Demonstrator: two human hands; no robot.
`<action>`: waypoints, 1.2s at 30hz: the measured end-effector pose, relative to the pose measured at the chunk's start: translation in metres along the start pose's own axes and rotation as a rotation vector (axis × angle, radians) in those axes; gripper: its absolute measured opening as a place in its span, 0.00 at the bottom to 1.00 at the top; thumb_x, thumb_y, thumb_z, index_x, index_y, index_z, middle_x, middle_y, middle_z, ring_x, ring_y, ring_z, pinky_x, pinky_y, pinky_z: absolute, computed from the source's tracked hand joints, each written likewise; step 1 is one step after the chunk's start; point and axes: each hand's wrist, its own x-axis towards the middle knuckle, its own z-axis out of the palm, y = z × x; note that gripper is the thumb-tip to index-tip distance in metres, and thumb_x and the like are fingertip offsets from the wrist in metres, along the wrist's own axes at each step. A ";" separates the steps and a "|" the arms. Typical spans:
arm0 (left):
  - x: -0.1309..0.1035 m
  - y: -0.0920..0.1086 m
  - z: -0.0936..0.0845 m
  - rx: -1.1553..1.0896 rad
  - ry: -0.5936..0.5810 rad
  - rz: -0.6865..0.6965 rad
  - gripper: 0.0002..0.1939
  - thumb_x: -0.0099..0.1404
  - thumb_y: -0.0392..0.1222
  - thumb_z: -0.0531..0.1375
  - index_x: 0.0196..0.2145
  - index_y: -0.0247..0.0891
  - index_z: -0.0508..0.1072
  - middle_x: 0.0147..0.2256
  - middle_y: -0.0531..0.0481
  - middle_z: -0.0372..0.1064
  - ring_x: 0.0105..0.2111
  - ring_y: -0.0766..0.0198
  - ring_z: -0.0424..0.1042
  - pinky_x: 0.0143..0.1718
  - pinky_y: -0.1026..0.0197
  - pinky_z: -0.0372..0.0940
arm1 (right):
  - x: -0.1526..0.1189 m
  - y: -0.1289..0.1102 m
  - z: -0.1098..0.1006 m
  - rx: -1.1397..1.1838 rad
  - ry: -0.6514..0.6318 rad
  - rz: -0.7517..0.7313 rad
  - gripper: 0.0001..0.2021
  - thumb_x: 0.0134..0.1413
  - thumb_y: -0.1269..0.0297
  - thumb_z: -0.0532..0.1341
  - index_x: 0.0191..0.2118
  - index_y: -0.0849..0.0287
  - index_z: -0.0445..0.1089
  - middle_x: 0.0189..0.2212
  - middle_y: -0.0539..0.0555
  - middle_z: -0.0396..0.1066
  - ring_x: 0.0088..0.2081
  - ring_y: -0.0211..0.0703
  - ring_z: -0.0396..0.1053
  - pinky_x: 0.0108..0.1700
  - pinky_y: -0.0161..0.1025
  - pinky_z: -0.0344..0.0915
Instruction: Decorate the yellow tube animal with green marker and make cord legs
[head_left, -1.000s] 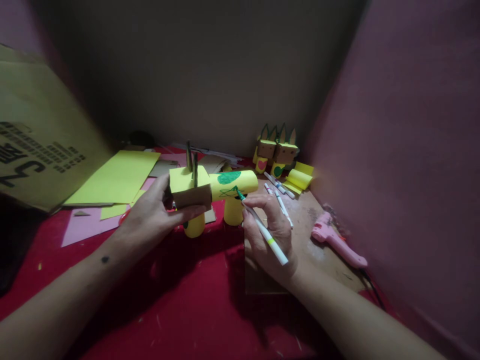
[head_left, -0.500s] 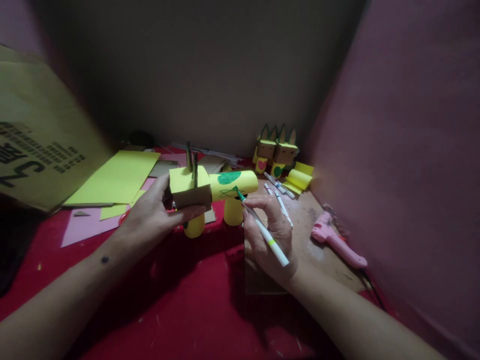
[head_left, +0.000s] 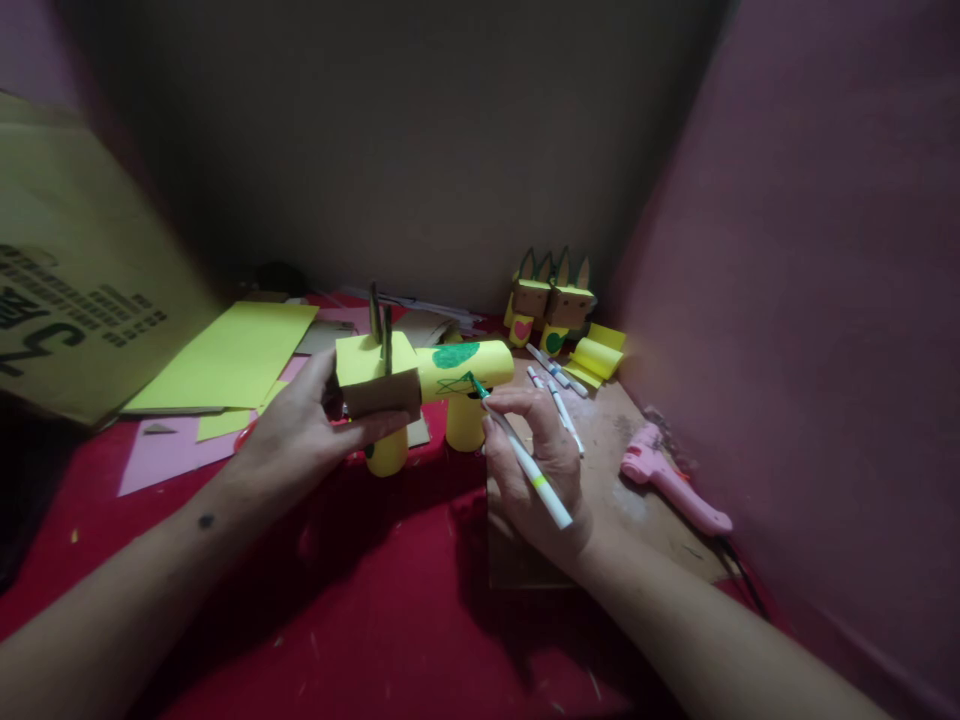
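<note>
A yellow paper-and-cardboard animal figure [head_left: 480, 362] has a box-shaped head with upright ears, a tube body and tube legs. My left hand [head_left: 311, 420] is closed around its head, thumb across the front edge. On the body's upper side is a filled green patch; below it, green outline strokes show on the side. In my right hand [head_left: 536, 465] is a white marker [head_left: 525, 460], gripped like a pen, its green tip touching the body near those strokes. Part of the far legs is hidden behind the body and my hand.
Two similar animal figures [head_left: 551, 305] stand at the back beside a curled yellow paper [head_left: 598, 355]. Several markers [head_left: 564, 410] and a pink glue gun [head_left: 671, 480] lie on a brown board [head_left: 611, 500]. Yellow sheets [head_left: 232, 350] and a printed carton [head_left: 90, 270] are at left.
The whole view has shifted very slightly. My left hand still holds the figure, and the marker tip stays on nearly the same spot of the body.
</note>
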 end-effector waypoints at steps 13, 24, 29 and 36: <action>0.002 -0.007 0.000 0.004 0.013 0.051 0.31 0.50 0.50 0.72 0.49 0.39 0.70 0.39 0.48 0.76 0.39 0.53 0.76 0.36 0.58 0.71 | -0.002 -0.001 -0.003 -0.017 -0.002 0.051 0.09 0.61 0.73 0.58 0.44 0.52 0.68 0.38 0.52 0.72 0.40 0.44 0.71 0.44 0.47 0.70; 0.001 -0.004 0.000 0.006 0.013 0.022 0.32 0.49 0.50 0.72 0.49 0.38 0.70 0.38 0.48 0.74 0.36 0.56 0.74 0.34 0.60 0.68 | -0.002 0.004 -0.004 -0.021 0.015 0.047 0.08 0.61 0.73 0.59 0.44 0.54 0.68 0.37 0.53 0.72 0.40 0.45 0.71 0.45 0.47 0.69; 0.001 -0.005 0.000 0.017 0.013 0.032 0.30 0.49 0.51 0.72 0.47 0.39 0.69 0.36 0.50 0.73 0.33 0.59 0.71 0.31 0.61 0.66 | -0.003 0.005 -0.005 -0.030 0.022 0.045 0.07 0.61 0.72 0.58 0.43 0.54 0.68 0.36 0.52 0.72 0.39 0.45 0.71 0.44 0.46 0.69; 0.001 -0.003 0.000 0.027 0.010 0.018 0.30 0.50 0.51 0.72 0.48 0.40 0.70 0.37 0.50 0.73 0.34 0.59 0.72 0.32 0.61 0.66 | -0.003 0.005 -0.005 -0.011 0.016 0.048 0.07 0.61 0.72 0.58 0.44 0.55 0.67 0.37 0.53 0.72 0.40 0.45 0.71 0.44 0.46 0.69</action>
